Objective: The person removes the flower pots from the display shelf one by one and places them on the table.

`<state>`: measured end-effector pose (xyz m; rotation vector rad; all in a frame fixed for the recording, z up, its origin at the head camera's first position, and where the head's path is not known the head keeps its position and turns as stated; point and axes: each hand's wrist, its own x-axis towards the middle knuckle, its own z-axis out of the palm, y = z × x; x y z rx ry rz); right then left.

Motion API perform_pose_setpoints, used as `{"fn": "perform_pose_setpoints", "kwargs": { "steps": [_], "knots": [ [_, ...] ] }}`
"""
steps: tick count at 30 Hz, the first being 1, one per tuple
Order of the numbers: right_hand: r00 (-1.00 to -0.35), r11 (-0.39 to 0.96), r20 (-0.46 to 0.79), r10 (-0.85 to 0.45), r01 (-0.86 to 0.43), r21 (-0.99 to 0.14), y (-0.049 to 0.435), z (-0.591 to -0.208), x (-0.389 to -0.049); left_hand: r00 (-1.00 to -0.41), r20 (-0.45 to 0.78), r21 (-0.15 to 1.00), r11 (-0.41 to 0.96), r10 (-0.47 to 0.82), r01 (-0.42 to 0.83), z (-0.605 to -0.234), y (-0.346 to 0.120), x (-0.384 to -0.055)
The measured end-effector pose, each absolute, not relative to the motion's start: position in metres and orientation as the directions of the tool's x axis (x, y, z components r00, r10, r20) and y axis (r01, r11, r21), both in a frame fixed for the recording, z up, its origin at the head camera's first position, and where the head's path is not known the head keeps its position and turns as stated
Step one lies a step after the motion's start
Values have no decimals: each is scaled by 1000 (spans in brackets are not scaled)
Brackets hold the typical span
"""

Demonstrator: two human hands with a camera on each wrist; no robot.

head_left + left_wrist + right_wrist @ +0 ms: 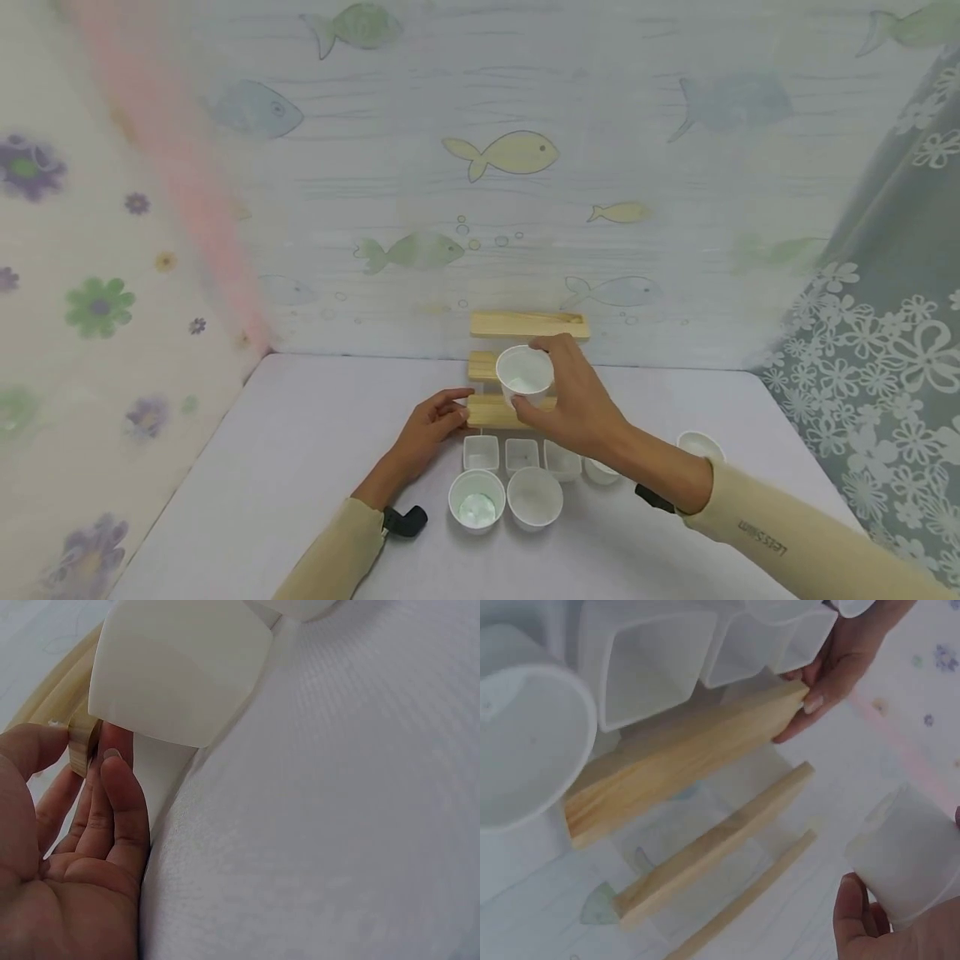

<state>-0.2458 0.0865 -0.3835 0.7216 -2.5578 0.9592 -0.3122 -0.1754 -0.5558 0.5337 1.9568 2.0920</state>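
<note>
My right hand [588,408] holds a white round plastic cup [525,375] up in front of a tiered wooden rack, thumb on its near side and fingers at the far rim. At the left end of the rack's lowest wooden bar [491,412], my left hand [423,433] pinches the bar's tip between thumb and fingers. The left wrist view shows this wooden end [84,742] in the grip, beside a white container [180,671]. Above it are the middle bar [481,365] and top bar [528,325]; the held cup partly hides the middle one.
Small square white containers [481,454] stand in a row just before the rack. Nearer are two round white cups [477,500], [535,500]. More round containers [602,472], [701,444] sit to the right, partly behind the right arm. A fish-patterned curtain [517,208] hangs behind.
</note>
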Motion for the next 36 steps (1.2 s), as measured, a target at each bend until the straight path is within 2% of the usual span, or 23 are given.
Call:
{"fn": "perform_pose_setpoints", "kwargs": {
  "steps": [12, 24, 36],
  "knots": [
    [-814, 623, 484, -321, -567, -540, 106, -391, -213, -910, 103, 995, -60, 403, 85, -552, -174, -307],
    [-861, 708, 442, -253, -476, -522, 137, -397, -184, -910, 106, 994, -76, 401, 82, -553, -173, -304],
    [-869, 709, 445, -216, -453, -540, 156, -412, -166, -913, 104, 992, -103, 394, 68, -556, -172, -305]
  ]
}}
